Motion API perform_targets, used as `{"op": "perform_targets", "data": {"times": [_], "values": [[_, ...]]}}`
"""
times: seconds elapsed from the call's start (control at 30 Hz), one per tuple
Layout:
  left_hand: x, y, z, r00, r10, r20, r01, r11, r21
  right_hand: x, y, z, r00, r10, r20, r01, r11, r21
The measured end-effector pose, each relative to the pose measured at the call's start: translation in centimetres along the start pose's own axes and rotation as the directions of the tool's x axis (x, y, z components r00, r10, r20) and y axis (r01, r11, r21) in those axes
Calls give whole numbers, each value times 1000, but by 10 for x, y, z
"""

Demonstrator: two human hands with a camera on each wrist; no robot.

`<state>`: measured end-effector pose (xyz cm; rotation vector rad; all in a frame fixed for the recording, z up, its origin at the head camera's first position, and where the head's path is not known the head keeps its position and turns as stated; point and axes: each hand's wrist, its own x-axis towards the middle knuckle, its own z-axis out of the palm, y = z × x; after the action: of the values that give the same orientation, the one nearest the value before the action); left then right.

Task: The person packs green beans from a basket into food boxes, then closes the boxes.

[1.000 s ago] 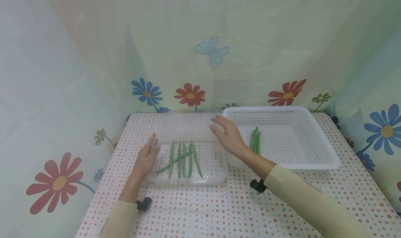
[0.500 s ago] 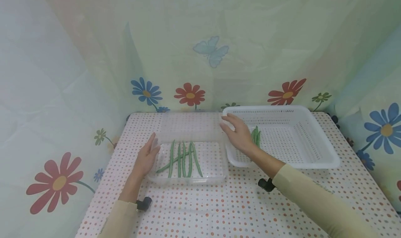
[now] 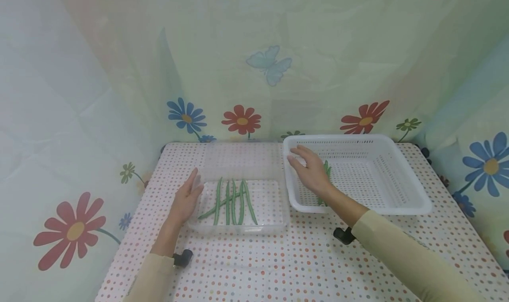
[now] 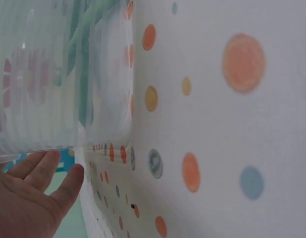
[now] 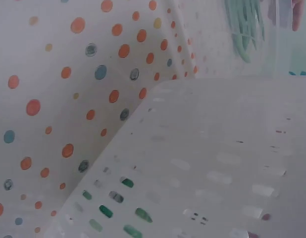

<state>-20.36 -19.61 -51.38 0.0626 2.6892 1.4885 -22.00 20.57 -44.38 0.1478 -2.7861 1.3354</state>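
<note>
A clear plastic box with a raised lid [image 3: 238,229] holds several green beans [image 3: 233,205] on its floor, one lying slantwise across the others. Along the box's left wall rests my left hand [image 3: 186,200], its fingers extended; in the left wrist view its fingertips [image 4: 74,179] come right up to the ribbed plastic. My right hand [image 3: 312,171] is over the left part of a white perforated basket [image 3: 409,196], fingers loosely bent and nothing seen between them and the thumb. More green beans [image 3: 328,168] in the basket lie partly hidden behind that hand.
The box and basket stand side by side on a dotted tablecloth [image 3: 254,266], close to its back edge. A flower-printed curtain [image 3: 310,103] rises behind and on both sides. Dark wrist cameras [image 3: 183,258] sit under the wrists.
My right hand has moved rightward, from the box's right edge by the lid to over the basket. The left hand, the box and its beans have stayed put.
</note>
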Motion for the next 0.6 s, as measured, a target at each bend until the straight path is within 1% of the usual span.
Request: {"op": "perform_targets", "data": {"times": [0.23, 0.43, 0.6], "values": [[0, 0, 0, 1000, 4, 0, -4, 1000, -4, 0, 11, -4, 1000, 22, -6, -22, 1000, 9], [0, -2, 1, 1000, -9, 2, 9, 1000, -7, 2, 20, -9, 999, 49, -16, -49, 999, -22], [1, -2, 1, 1000, -4, 2, 4, 1000, -2, 2, 27, -13, 997, 70, -26, -71, 996, -51]]}}
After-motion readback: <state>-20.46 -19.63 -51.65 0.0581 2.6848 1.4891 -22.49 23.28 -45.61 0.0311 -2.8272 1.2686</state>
